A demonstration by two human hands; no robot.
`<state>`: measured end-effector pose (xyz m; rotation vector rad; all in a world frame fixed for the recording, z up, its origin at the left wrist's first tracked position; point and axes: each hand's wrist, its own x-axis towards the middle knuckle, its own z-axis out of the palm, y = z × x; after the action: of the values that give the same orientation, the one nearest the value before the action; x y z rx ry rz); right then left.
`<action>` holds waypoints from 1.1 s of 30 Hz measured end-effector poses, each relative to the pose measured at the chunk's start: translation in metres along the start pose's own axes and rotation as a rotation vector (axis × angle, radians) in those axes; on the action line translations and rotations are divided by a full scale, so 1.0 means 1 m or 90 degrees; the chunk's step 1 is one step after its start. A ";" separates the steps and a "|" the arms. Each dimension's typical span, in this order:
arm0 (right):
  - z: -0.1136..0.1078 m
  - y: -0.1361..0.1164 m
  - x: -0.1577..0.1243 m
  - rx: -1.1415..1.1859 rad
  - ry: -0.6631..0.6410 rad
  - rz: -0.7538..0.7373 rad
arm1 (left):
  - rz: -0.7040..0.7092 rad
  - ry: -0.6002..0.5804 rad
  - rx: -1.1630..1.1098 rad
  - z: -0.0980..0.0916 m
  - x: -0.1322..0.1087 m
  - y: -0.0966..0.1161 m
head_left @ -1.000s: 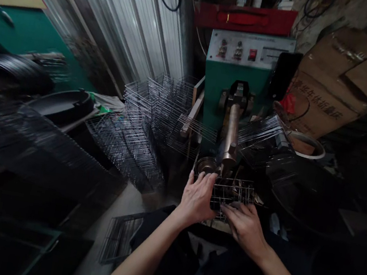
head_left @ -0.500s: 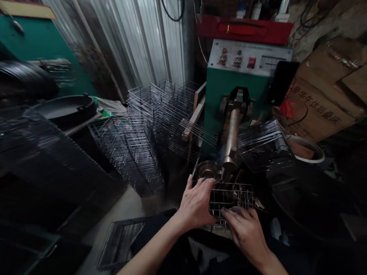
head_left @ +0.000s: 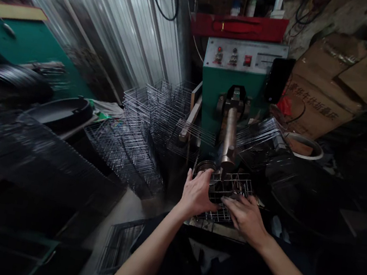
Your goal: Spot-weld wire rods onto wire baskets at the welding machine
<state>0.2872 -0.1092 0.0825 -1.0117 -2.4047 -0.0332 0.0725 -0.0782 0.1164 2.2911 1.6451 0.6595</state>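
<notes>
Wire rack (head_left: 231, 187) sits low in the middle of my feed, between both hands and directly below the spot welder's (head_left: 227, 102) copper-coloured ram (head_left: 229, 133). From here I can't tell whether the ram's lower end touches the wires. The left hand (head_left: 196, 194) is closed over the rack's left side, with its fingers curled around the wires, right beside a round steel bowl (head_left: 205, 165). The right hand (head_left: 245, 217) lies across the near right part of the rack with its fingers slightly curled. I can see it touching the wires, but I can't tell whether it is actually gripping them.

The welder is green, and its control panel (head_left: 245, 56) carries two dials and a red switch (head_left: 247, 60). A black phone (head_left: 278, 80) stands at the panel's right end. Finished-looking wire racks are stacked on edge in a large bank (head_left: 152, 114) left of the welder, and a second fan of racks (head_left: 257, 133) leans to its right. Another flat rack (head_left: 120, 248) lies on the concrete floor (head_left: 119, 211) near my left forearm (head_left: 147, 252). Behind the right-hand stack are a white tub (head_left: 304, 145) and a printed cardboard box (head_left: 318, 98), while corrugated metal sheeting (head_left: 101, 17) runs up the left side.
</notes>
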 end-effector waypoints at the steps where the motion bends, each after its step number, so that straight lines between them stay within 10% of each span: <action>1: 0.000 0.000 0.001 0.006 0.003 -0.003 | 0.000 0.003 0.000 0.000 0.000 0.000; 33: 0.012 0.040 0.047 -0.048 0.053 0.155 | 0.024 -0.015 0.046 -0.007 0.074 -0.031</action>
<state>0.2816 -0.0466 0.0872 -1.3044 -2.2051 -0.0772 0.0626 0.0010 0.1242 2.3763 1.6441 0.5887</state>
